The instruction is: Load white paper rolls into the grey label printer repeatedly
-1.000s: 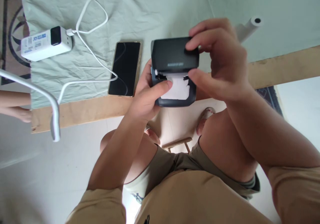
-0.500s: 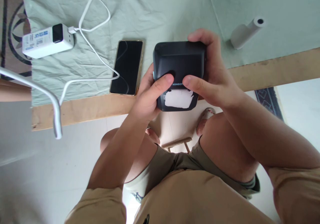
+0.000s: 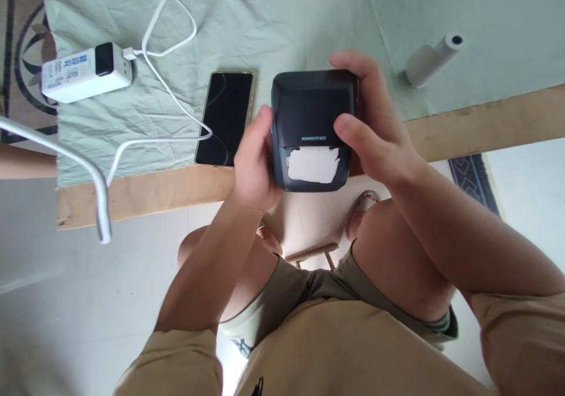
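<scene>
Between my two hands is a black label printer marked NIIMBOT, raised over the table's front edge. A torn-edged white label covers part of its lower face. My left hand grips the printer's left side, its thumb along that edge and the other fingers hidden beneath. On the opposite side my right hand wraps the printer, with its thumb on the top face near the right edge. A phone with a dark screen lies on the cloth just left of my left hand.
A white power bank sits at the left with a white cable plugged in, looping across the phone's edge. At the right lies a white paper roll. Green cloth covers the table, whose bare wooden edge faces me.
My left thumb has moved off the printer's top face to its left side. My right thumb has shifted slightly up and right, uncovering the brand name. The printer tilts a little differently.
</scene>
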